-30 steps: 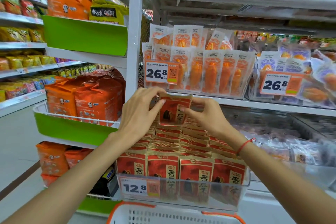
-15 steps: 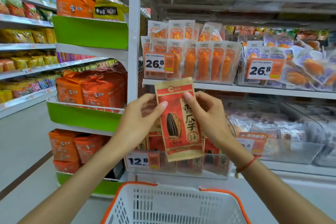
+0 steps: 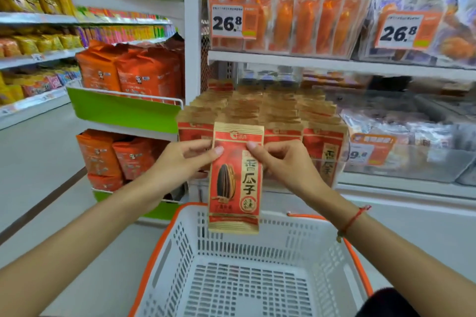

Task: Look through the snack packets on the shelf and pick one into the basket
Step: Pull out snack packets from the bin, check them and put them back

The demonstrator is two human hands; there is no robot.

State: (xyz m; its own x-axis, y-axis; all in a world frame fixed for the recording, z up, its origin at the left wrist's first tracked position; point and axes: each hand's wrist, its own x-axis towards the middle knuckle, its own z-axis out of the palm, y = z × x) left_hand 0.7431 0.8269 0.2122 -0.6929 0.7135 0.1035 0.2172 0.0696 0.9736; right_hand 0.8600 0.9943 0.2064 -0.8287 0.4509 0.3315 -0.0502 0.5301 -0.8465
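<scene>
Packet (image 3: 235, 177) flat, papery, rectangular; both hands pinching; slotted plastic basket (image 3: 247, 278) below.

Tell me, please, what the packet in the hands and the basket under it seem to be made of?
Sunflower seed packet: it looks like matte kraft paper, tan at the top and bottom edges with red print; a lining cannot be seen. Basket: probably moulded plastic, with white slotted walls and floor and an orange rim. Left hand and right hand pinch the packet's top.

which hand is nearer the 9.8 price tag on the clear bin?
Right. The right hand pinches the packet just left of the 9.8 price tag; the left hand is farther left, across the packet.
</scene>
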